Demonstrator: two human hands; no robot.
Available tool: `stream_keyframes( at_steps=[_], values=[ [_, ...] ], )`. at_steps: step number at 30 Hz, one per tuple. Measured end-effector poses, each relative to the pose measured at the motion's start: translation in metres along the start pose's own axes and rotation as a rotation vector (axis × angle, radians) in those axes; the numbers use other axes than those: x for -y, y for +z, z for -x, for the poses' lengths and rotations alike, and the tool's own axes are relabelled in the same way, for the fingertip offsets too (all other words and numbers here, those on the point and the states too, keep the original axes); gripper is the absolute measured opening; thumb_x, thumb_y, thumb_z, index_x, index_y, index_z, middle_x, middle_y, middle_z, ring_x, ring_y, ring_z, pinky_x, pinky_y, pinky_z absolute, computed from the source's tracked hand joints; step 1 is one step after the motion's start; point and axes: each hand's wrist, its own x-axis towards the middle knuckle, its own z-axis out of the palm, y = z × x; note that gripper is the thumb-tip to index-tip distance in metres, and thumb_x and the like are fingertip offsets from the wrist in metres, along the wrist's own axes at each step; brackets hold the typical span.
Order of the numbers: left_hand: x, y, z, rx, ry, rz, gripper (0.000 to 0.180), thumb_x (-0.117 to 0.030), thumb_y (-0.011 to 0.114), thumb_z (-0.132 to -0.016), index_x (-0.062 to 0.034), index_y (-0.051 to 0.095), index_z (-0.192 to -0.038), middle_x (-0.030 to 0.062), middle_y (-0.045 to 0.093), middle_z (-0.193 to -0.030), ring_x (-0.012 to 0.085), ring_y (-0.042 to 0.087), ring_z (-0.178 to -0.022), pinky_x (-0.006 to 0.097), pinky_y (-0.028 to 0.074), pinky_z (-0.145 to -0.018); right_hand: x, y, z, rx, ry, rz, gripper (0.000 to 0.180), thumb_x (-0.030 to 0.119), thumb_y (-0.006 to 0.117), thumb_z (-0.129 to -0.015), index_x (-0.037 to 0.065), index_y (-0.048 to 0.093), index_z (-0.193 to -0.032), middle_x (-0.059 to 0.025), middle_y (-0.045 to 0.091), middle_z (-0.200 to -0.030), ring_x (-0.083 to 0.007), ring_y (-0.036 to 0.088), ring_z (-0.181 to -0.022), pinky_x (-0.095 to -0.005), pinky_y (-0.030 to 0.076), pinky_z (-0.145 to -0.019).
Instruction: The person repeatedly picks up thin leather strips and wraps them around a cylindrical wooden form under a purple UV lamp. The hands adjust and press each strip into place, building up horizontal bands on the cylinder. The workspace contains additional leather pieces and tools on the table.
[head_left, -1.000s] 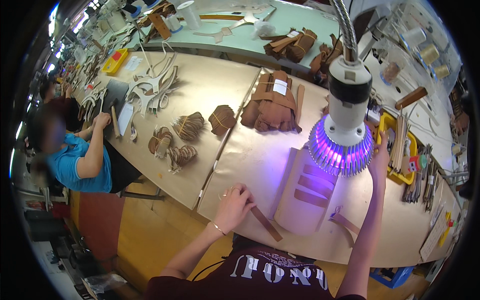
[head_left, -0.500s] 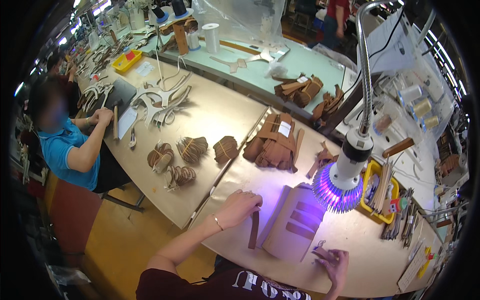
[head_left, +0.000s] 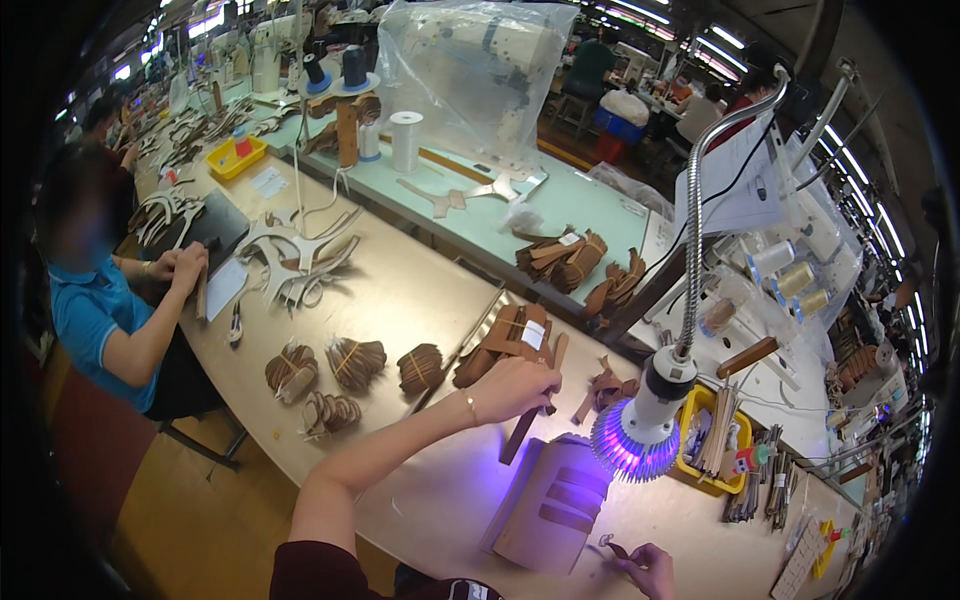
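Note:
My left hand (head_left: 518, 388) is closed on a narrow dark-brown leather strip (head_left: 519, 436), which hangs down toward the near side. It is beside the bundled brown leather pieces (head_left: 505, 343). Below it lies a wide brown leather panel (head_left: 520, 520) with several darker short strips (head_left: 570, 500) side by side on it, lit purple. At the panel's near right, my right hand (head_left: 650, 572) pinches a small brown leather tab (head_left: 619, 551) with a metal ring at its end. A flexible-neck lamp (head_left: 640, 430) with a glowing purple head hangs over the panel's far right corner.
Several rubber-banded leather bundles (head_left: 355, 362) lie to the left. A yellow bin (head_left: 690, 458) of thin sticks stands right of the lamp, with more bundled strips (head_left: 755, 485) beside it. Across the left table a person in a blue shirt (head_left: 110, 320) works. Thread cones (head_left: 405, 142) stand behind.
My left hand has moved away from me, past the panel's far left corner, with the strip in it. The right hand keeps its pinch on the tab. The whole view has shifted.

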Motion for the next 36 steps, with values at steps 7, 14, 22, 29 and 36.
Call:
stream_keyframes(
  at_steps=[7, 14, 22, 29, 36],
  values=[
    [0.053, 0.016, -0.097, -0.029, 0.113, -0.181, 0.033, -0.030, 0.073, -0.076, -0.0073, 0.064, -0.098, 0.0112, 0.066, -0.081, 0.0315, 0.064, -0.082, 0.041, 0.050, -0.076, 0.008, -0.010, -0.014, -0.042, 0.161, -0.411, 0.032, 0.017, 0.083, -0.069, 0.004, 0.069, -0.094, -0.0057, 0.061, -0.082, -0.0168, 0.059, -0.073, -0.0304, 0.048, -0.067],
    [0.108, 0.000, -0.192, -0.295, -0.133, -0.278, 0.051, -0.051, 0.066, -0.079, -0.0045, 0.066, -0.101, 0.0163, 0.064, -0.090, 0.0328, 0.063, -0.088, 0.042, 0.050, -0.081, -0.002, 0.006, -0.022, -0.086, 0.242, -0.712, 0.031, 0.017, 0.082, -0.071, 0.003, 0.069, -0.095, -0.0043, 0.062, -0.079, -0.0141, 0.058, -0.069, -0.0282, 0.048, -0.065],
    [0.132, 0.032, -0.238, -0.151, -0.444, -0.592, 0.081, -0.049, 0.076, -0.069, -0.0026, 0.044, -0.128, 0.0168, 0.057, -0.120, 0.0314, 0.052, -0.118, 0.043, 0.039, -0.099, 0.000, 0.016, -0.014, -0.243, 0.212, -0.727, 0.029, 0.016, 0.078, -0.077, 0.000, 0.068, -0.100, 0.0005, 0.064, -0.069, -0.0057, 0.053, -0.059, -0.0214, 0.044, -0.057],
    [0.159, 0.032, -0.251, -0.501, -0.419, -0.155, 0.062, -0.040, 0.071, -0.070, 0.0010, 0.057, -0.114, 0.0202, 0.066, -0.098, 0.0354, 0.064, -0.094, 0.042, 0.050, -0.084, 0.009, 0.012, -0.018, -0.290, 0.299, -0.638, 0.027, 0.013, 0.077, -0.075, 0.001, 0.068, -0.097, 0.0000, 0.062, -0.067, -0.0064, 0.052, -0.058, -0.0226, 0.044, -0.056],
    [0.158, 0.017, -0.254, -0.541, -0.481, 0.930, 0.051, -0.034, 0.070, -0.080, 0.0004, 0.057, -0.116, 0.0093, 0.063, -0.100, 0.0213, 0.062, -0.088, 0.029, 0.048, -0.072, 0.017, 0.008, -0.019, -0.317, 0.313, -0.626, 0.025, 0.013, 0.077, -0.073, 0.003, 0.069, -0.094, 0.0009, 0.061, -0.064, -0.0066, 0.051, -0.056, -0.0233, 0.044, -0.055]
  ],
)
